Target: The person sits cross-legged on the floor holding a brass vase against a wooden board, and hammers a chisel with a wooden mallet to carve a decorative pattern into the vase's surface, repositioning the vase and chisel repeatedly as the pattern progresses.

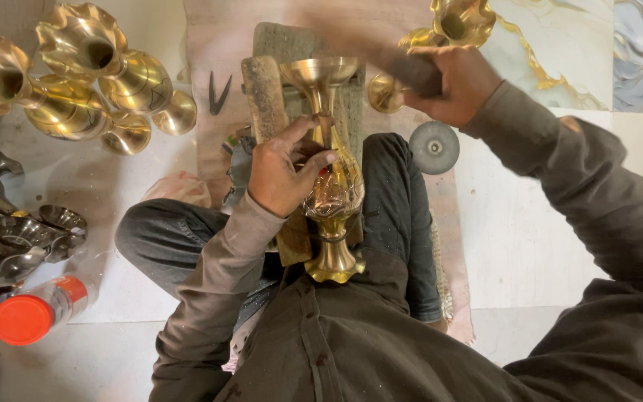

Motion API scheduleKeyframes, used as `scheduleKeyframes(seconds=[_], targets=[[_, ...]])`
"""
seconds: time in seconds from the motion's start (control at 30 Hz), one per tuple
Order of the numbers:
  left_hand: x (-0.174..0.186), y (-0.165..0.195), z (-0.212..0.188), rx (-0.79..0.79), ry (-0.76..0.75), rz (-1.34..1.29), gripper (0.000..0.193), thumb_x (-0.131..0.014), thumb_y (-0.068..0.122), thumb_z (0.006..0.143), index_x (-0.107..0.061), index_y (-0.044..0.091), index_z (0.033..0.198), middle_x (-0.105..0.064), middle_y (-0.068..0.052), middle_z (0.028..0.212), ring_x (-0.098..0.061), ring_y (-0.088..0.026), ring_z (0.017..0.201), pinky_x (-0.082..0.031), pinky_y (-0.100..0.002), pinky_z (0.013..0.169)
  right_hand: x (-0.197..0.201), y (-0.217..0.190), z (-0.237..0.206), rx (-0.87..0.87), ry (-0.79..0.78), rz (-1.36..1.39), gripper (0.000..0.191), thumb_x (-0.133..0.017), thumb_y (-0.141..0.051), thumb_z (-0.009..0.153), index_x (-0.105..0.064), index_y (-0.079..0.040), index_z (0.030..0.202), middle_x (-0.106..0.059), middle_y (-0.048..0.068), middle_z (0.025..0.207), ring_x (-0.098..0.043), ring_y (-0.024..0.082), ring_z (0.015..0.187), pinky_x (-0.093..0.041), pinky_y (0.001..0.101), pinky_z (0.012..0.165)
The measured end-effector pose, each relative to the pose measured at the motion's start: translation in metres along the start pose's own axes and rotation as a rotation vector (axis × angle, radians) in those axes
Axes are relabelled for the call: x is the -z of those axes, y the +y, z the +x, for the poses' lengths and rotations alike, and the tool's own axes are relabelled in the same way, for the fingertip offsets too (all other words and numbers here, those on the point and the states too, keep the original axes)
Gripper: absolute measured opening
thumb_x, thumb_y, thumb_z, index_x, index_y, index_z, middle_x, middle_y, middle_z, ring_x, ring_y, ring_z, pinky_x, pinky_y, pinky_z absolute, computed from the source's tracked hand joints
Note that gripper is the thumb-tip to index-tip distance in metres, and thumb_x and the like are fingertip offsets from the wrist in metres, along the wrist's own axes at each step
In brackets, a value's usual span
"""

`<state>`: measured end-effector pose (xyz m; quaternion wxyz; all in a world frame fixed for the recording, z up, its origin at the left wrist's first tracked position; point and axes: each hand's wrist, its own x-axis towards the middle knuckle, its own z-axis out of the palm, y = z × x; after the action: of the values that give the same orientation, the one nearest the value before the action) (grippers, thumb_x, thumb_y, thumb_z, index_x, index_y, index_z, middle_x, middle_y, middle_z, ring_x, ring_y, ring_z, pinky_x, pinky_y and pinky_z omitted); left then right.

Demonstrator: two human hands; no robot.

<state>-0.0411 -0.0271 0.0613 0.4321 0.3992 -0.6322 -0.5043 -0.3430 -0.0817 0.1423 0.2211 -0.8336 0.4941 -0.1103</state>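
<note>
Gripping a fluted brass vase, left hand.

I am seeing my right hand smearing into blur, so the dark tool in it is staying unreadable. My left hand is covering part of the brass vase. The dark metal pieces are running off the left edge.

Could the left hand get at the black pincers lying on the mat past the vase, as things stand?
Probably not freely: the left hand grips the brass vase, and the wooden block lies between it and the pincers.
</note>
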Motion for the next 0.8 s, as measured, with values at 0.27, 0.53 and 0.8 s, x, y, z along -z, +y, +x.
scheduleKeyframes(seconds=[0.27,0.53,0.8], targets=[[-0.001,-0.002,0.002,0.018,-0.004,-0.011,0.052,-0.083,0.01,0.089,-0.061,-0.004,0.135,-0.078,-0.017,0.108,-0.078,-0.016,0.089,-0.065,-0.028,0.077,-0.003,-0.014,0.004,-0.042,-0.028,-0.142,0.04,-0.08,-0.024,0.086,-0.072,-0.005,0.121,-0.075,0.014,0.085,-0.072,0.026,0.069,-0.057,0.0409,0.066],[-0.001,-0.006,0.002,0.009,-0.033,-0.016,0.049,-0.079,0.005,0.091,-0.06,-0.004,0.136,-0.078,-0.016,0.102,-0.077,-0.015,0.089,-0.065,-0.028,0.077,-0.003,-0.015,0.0,-0.255,-0.048,0.106,0.03,-0.076,-0.024,0.09,-0.075,-0.007,0.115,-0.076,0.01,0.085,-0.072,0.02,0.066,-0.06,0.0374,0.064],[-0.001,-0.007,0.004,0.077,-0.057,-0.038,0.051,-0.081,0.005,0.089,-0.06,-0.005,0.134,-0.079,-0.015,0.098,-0.076,-0.014,0.086,-0.064,-0.027,0.076,-0.007,-0.02,0.0,-0.066,0.001,-0.339,0.029,-0.08,-0.024,0.09,-0.075,-0.008,0.113,-0.073,0.013,0.083,-0.069,0.027,0.069,-0.055,0.0415,0.064]])
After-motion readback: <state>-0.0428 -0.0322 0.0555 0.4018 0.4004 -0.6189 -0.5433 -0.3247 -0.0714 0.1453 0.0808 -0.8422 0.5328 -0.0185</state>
